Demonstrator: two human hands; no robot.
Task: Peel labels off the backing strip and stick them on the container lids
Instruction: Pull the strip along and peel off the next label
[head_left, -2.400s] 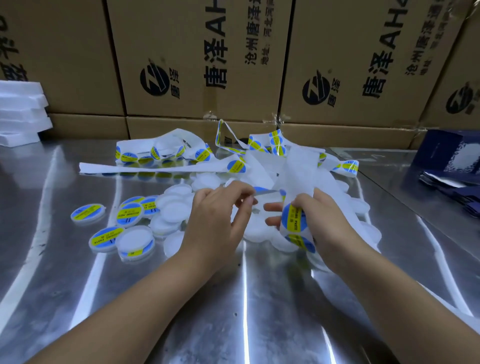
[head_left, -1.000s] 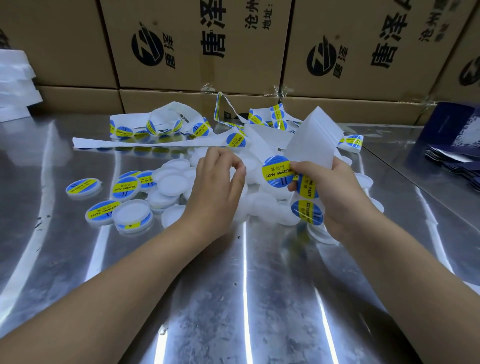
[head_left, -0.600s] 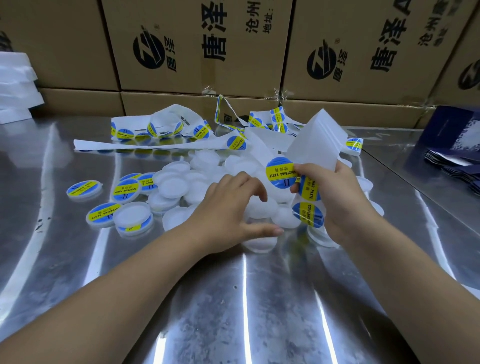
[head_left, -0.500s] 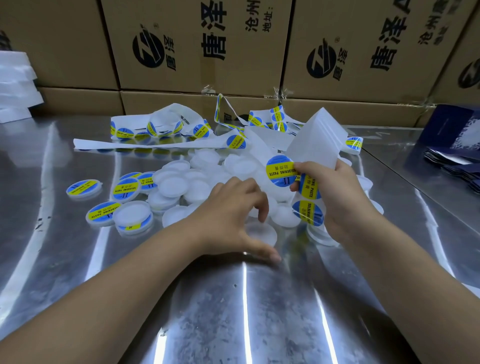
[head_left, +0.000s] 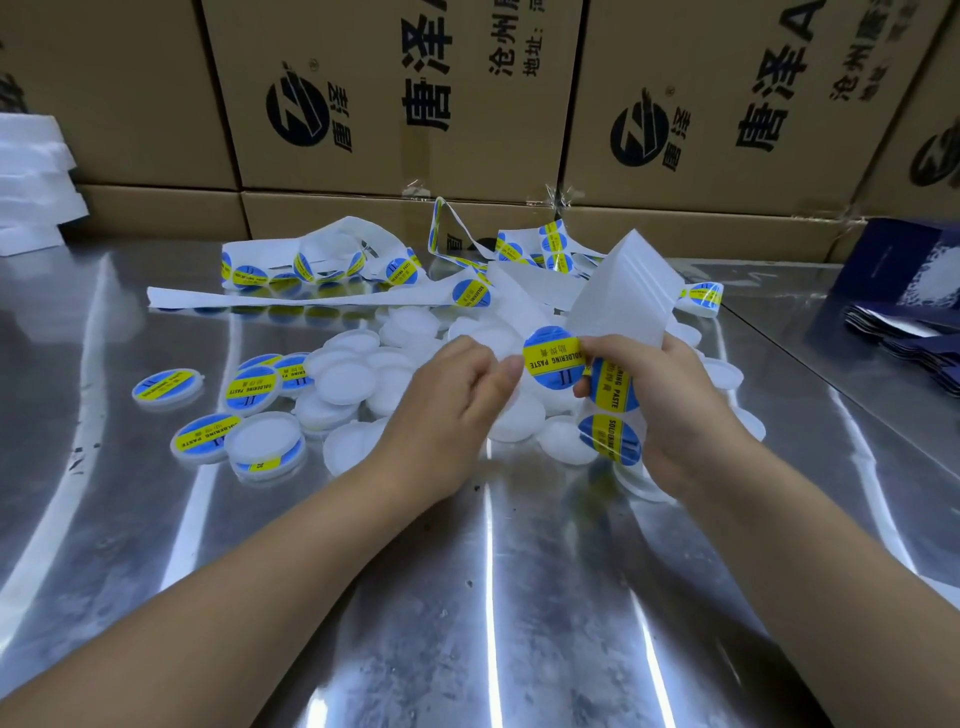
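Your right hand (head_left: 675, 410) grips the backing strip (head_left: 621, 296), with the fingers curled round it from behind and the thumb on its front. The strip stands nearly upright in this hand. Its long axis goes from the table (head_left: 483, 597) up and away from you, and the bare white part rises above your knuckles. Two labels (head_left: 609, 439) sit on the strip below your thumb, one above the other, and their yellow bands run along the strip.

One round label (head_left: 551, 364) stands out from the strip to the left, between your two hands. A fingertip of the right hand pinches its right edge. Its printed face is turned to you, and its yellow band lies almost level, from left to right, so it is crosswise to the bands on the strip.

Your left hand (head_left: 452, 415) is just beside this label, with the fingers curled and the thumb tip at the label's left edge. I cannot tell if this hand holds a lid, because the fingers hide what is under them.

The plain white lids (head_left: 345, 382) lie in a heap behind and below your hands. Some lids with labels (head_left: 252, 387) lie to the left of the heap. More strip (head_left: 311, 299) lies loose behind it, in front of the cardboard boxes (head_left: 389, 93).
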